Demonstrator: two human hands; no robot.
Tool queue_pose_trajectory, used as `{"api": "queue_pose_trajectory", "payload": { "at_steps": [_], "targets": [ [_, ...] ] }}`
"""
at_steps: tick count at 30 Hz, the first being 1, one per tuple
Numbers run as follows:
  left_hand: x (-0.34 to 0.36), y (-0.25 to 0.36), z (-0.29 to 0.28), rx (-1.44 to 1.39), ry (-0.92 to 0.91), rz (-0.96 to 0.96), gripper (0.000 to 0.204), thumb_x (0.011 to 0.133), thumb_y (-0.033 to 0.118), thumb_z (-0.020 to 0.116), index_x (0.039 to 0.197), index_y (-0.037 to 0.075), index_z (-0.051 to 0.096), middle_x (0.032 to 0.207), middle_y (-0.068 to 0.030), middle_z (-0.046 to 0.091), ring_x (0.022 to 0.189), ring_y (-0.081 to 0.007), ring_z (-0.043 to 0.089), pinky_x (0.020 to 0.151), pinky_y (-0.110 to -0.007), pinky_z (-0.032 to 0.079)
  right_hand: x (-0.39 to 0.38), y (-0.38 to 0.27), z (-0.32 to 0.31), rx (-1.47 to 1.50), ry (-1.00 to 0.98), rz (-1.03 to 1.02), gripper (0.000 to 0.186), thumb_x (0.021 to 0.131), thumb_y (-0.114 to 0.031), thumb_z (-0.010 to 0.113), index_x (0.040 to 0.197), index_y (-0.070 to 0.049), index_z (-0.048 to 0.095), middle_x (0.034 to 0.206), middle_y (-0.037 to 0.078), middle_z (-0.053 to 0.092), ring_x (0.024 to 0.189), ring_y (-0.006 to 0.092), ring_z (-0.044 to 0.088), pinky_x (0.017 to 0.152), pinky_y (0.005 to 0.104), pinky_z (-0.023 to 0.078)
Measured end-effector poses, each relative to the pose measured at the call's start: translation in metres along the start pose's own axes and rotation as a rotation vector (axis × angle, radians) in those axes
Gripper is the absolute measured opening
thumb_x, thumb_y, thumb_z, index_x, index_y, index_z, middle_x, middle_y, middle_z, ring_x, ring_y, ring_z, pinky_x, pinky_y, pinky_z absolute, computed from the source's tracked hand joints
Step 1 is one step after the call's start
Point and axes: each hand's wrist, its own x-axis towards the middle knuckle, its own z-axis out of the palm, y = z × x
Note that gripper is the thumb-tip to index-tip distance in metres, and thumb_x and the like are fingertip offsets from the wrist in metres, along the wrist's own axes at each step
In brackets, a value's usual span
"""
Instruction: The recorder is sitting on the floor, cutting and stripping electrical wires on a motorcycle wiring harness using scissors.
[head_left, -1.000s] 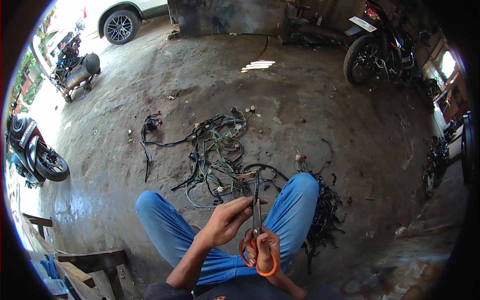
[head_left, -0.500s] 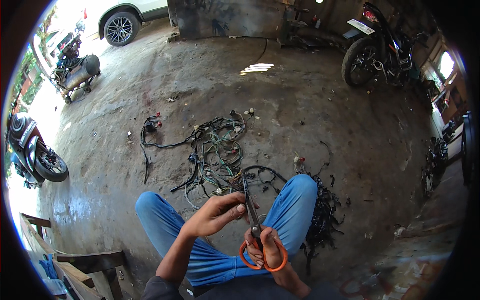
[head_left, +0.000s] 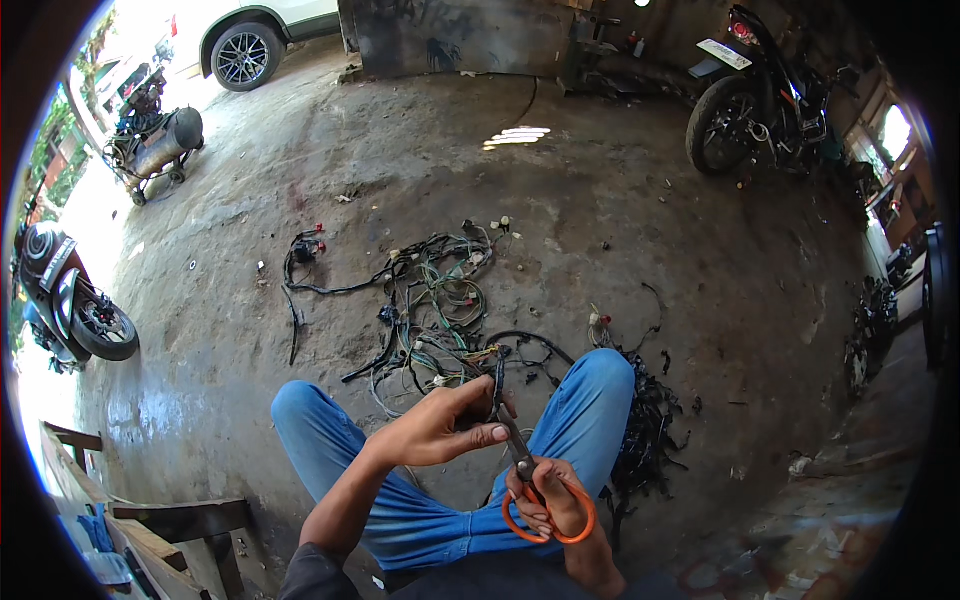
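Observation:
Between the thumb and fingers of my left hand (head_left: 440,425) is a dark, wrapped wire bundle (head_left: 499,372), which runs up from my grip toward the floor. It appears to join the tangled wiring harness (head_left: 440,300), with its green, black and yellow wires and small connectors, on the concrete in front of me. My right hand (head_left: 560,500) is closed around the orange-handled scissors (head_left: 523,463). Their blades point up and slightly left, the tips beside my left fingers at the bundle. Whether the blades touch the wrapping, I cannot tell.
Black scraps of wrapping (head_left: 645,440) lie in a heap beside my right knee. A motorcycle (head_left: 725,120) stands far right, another (head_left: 95,320) at left. Near the far left are an air compressor (head_left: 165,145) and a car (head_left: 245,55). A wooden bench (head_left: 180,515) is at lower left.
The scissors have moved down and slightly right with my right hand, their tips drawn back from higher on the bundle. My left hand stays on the bundle, its thumb slightly lower.

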Motion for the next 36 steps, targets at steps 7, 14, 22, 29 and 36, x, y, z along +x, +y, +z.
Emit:
{"api": "queue_pose_trajectory", "payload": {
  "at_steps": [7,14,22,29,36],
  "targets": [
    [-0.001,0.003,-0.002,0.215,0.006,0.001,0.053,0.094,0.032,0.071,0.137,0.006,0.054,0.067,-0.0017,0.055,0.063,-0.0077,0.042,0.058,-0.028,0.034,-0.001,0.001,-0.004,-0.013,-0.026,0.047,0.059,0.096,-0.06,0.055,0.09,-0.002,0.057,0.053,-0.004,0.038,0.036,0.0026,0.032,0.033,0.019,0.03],
    [-0.002,-0.004,0.039,-0.011,0.257,0.113,0.058,0.104,0.03,0.053,0.154,0.008,0.034,0.071,-0.0006,0.041,0.068,-0.0107,0.041,0.066,-0.026,0.039,0.016,0.023,0.021,-0.064,0.087,-0.186,0.06,0.096,-0.062,0.053,0.091,-0.002,0.055,0.054,-0.004,0.04,0.039,0.0036,0.035,0.036,0.0198,0.03],
    [0.001,-0.013,0.07,-0.233,0.469,0.118,0.051,0.106,0.032,0.046,0.15,0.007,0.042,0.069,0.0041,0.037,0.065,-0.0063,0.037,0.061,-0.023,0.031,0.027,0.044,0.034,-0.1,0.226,-0.365,0.06,0.095,-0.061,0.055,0.087,-0.002,0.055,0.056,-0.003,0.044,0.042,0.0043,0.039,0.039,0.021,0.03],
    [0.001,-0.009,0.074,-0.248,0.513,0.153,0.049,0.106,0.031,0.047,0.147,0.006,0.048,0.063,0.0068,0.036,0.059,-0.0044,0.035,0.056,-0.022,0.028,0.024,0.038,0.035,-0.114,0.202,-0.399,0.06,0.096,-0.06,0.056,0.088,-0.001,0.055,0.055,-0.003,0.044,0.042,0.0041,0.039,0.039,0.0211,0.03],
    [-0.006,-0.007,0.063,-0.085,0.495,0.156,0.051,0.104,0.036,0.052,0.142,0.002,0.052,0.062,0.0051,0.043,0.058,-0.0042,0.04,0.054,-0.023,0.032,0.013,0.028,0.031,0.105,0.102,-0.241,0.059,0.098,-0.059,0.052,0.09,-0.001,0.055,0.055,-0.002,0.043,0.04,0.0042,0.037,0.036,0.0199,0.03]
  ]
}}
